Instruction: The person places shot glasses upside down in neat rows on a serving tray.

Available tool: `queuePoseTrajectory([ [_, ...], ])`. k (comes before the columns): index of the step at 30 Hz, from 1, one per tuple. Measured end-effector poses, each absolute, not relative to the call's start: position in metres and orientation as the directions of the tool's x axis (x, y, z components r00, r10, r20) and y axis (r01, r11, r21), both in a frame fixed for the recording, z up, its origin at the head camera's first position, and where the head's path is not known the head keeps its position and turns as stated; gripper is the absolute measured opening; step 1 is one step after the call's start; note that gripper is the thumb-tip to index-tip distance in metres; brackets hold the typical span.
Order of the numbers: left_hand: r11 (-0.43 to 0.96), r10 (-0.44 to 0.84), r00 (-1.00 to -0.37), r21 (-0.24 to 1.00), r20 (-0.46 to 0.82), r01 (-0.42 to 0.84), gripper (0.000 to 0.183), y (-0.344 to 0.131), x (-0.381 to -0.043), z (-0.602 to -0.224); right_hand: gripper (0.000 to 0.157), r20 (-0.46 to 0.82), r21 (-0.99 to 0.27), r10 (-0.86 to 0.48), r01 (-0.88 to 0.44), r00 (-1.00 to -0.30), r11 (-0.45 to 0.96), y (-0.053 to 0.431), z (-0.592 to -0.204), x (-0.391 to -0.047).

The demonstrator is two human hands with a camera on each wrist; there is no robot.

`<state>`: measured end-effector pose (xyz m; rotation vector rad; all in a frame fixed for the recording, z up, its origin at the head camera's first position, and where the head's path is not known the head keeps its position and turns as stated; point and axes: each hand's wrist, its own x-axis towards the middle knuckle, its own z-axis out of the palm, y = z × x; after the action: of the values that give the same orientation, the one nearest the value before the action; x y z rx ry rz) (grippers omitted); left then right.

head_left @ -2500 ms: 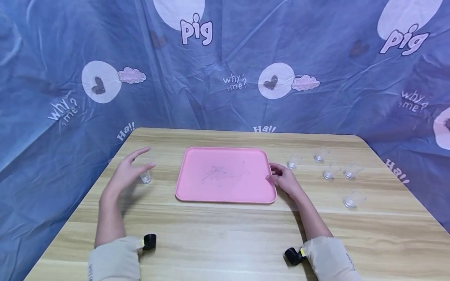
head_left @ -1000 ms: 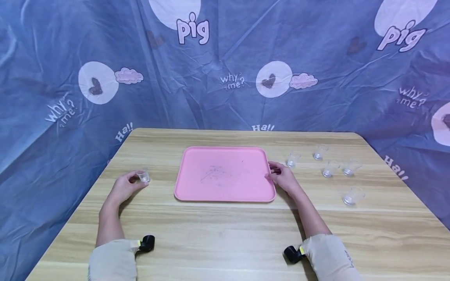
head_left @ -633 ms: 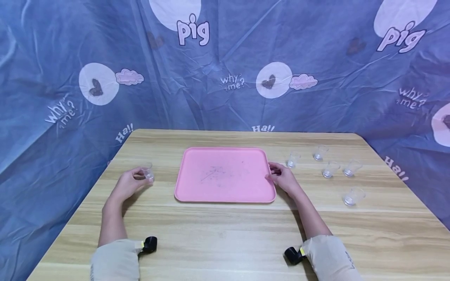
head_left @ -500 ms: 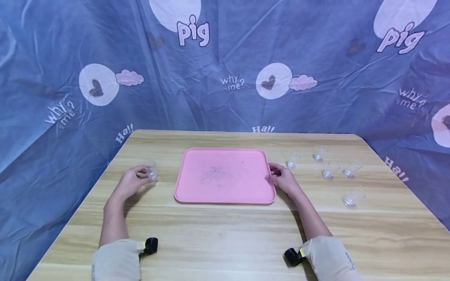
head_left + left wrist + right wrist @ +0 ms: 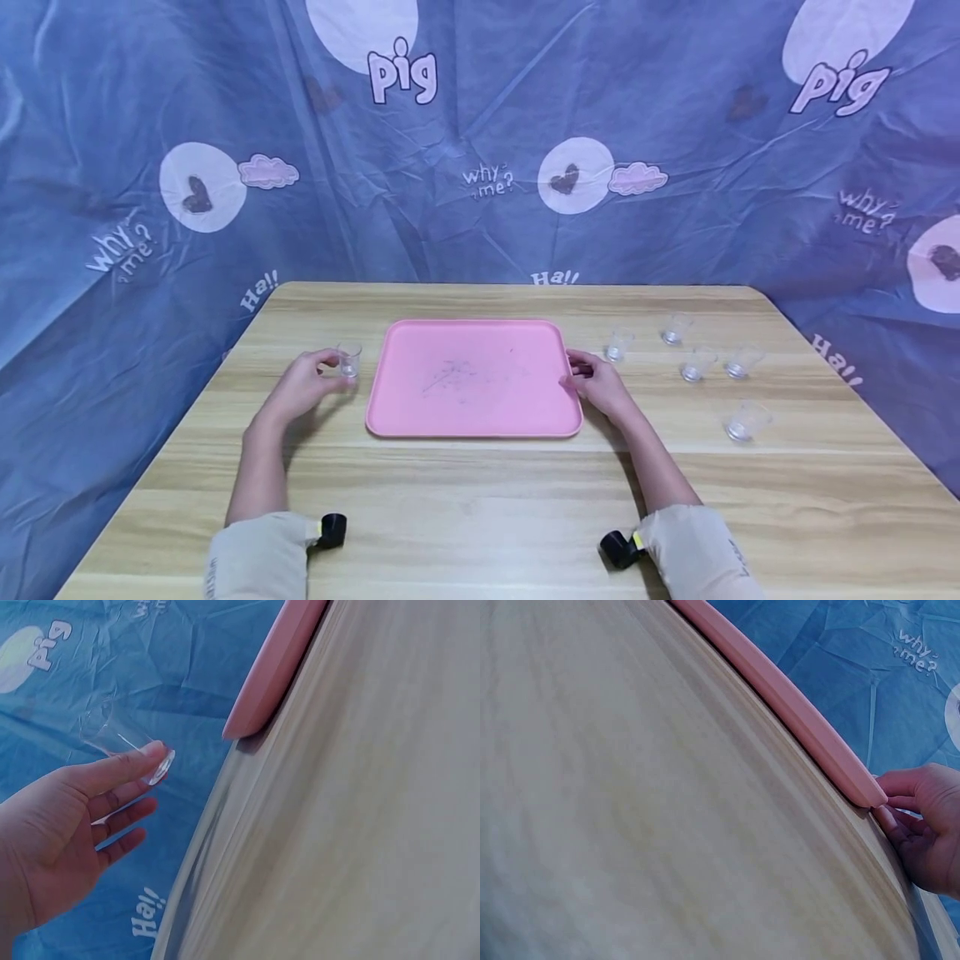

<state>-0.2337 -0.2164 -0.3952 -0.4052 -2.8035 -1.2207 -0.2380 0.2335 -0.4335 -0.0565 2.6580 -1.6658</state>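
Observation:
My left hand (image 5: 298, 388) pinches a small clear shot glass (image 5: 349, 360) between thumb and fingers, left of the pink tray (image 5: 468, 429). In the left wrist view that shot glass (image 5: 120, 736) is tilted, its thick base by the thumb tip, and it is clear of the table. On the tray's right side, my right hand (image 5: 602, 389) grips the rim with its thumb and fingers. From the right wrist, the hand (image 5: 928, 825) is seen at the end of the tray (image 5: 802, 712); part of its fingers is hidden.
Several more clear shot glasses stand to the tray's right, the nearest glass (image 5: 617, 347) close to my right hand and another glass (image 5: 742, 423) farther forward. Dark scratches mark the tray's surface. A blue printed cloth (image 5: 420, 225) hangs behind the wooden table (image 5: 465, 517).
My left hand closed on the shot glass, lifted it, and carried it rightward toward the tray's left edge. The right hand has stayed on the tray's rim. The head view shifted slightly.

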Motion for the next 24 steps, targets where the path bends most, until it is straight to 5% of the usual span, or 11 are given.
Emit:
queuePoseTrajectory([
  [24, 0.665, 0.379, -0.902, 0.617, 0.207, 0.421, 0.032, -0.184, -0.259, -0.388, 0.055, 0.015, -0.899, -0.028, -0.025, -1.000, 0.436, 0.231, -0.430, -0.236],
])
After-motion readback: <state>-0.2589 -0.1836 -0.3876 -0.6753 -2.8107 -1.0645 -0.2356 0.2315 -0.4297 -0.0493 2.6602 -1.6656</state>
